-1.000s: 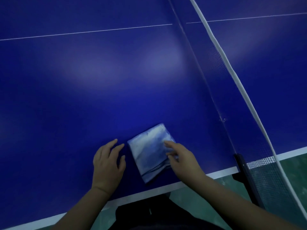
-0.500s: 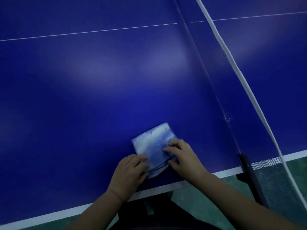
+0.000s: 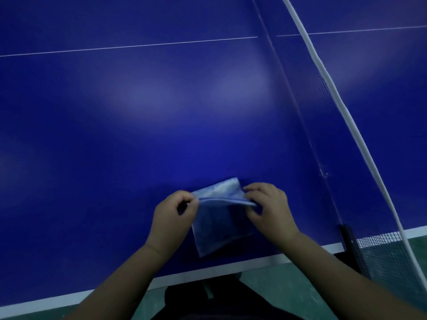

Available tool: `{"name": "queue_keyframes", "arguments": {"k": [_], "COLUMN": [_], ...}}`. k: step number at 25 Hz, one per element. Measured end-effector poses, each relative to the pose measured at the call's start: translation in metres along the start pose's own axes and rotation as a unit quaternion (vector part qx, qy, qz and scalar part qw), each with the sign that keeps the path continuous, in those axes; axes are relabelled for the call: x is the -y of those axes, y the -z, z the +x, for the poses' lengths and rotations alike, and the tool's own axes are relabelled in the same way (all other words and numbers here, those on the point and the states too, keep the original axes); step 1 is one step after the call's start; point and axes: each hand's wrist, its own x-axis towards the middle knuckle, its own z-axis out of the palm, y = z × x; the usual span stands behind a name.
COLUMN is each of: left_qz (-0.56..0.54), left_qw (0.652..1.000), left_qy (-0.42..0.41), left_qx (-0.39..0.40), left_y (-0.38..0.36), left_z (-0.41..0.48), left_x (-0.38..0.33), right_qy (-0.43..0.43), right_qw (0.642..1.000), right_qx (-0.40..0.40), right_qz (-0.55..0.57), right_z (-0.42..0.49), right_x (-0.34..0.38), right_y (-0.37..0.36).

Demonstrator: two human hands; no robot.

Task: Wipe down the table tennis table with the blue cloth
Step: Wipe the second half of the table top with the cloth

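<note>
Two hands are holding one blue cloth (image 3: 219, 218) near the net (image 3: 323, 107), over the table (image 3: 115, 135): left hand (image 3: 172, 215) and right hand (image 3: 270, 209) are each pinching one top corner.

Two hands (image 3: 172, 218) (image 3: 270, 211); one cloth (image 3: 219, 225); one table (image 3: 138, 135); one net (image 3: 321, 95).
</note>
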Motion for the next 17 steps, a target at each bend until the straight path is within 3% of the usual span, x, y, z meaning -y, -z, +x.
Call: {"name": "queue_keyframes", "arguments": {"k": [3, 7, 11, 15, 17], "left_qz": [0.000, 0.022, 0.067, 0.167, 0.240], "left_qw": [0.997, 0.993, 0.990, 0.983, 0.968], "left_qy": [0.065, 0.083, 0.100, -0.018, -0.071], "left_qx": [-0.028, -0.086, -0.075, -0.070, -0.025], "left_y": [0.014, 0.025, 0.027, 0.013, 0.000], "left_z": [0.032, 0.085, 0.110, 0.064, 0.036], "left_x": [-0.007, -0.011, -0.003, 0.020, 0.031], "right_qy": [-0.002, -0.050, -0.055, 0.061, 0.121], "right_qw": [0.997, 0.995, 0.989, 0.998, 0.991], "right_qx": [0.041, 0.072, 0.121, 0.030, 0.057], "right_qz": [0.063, 0.051, 0.072, -0.006, -0.027], "right_z": [0.048, 0.127, 0.159, 0.119, 0.088], "right_x": [0.007, 0.014, 0.015, 0.004, -0.008], "right_y": [0.014, 0.011, 0.000, -0.008, -0.014]}}
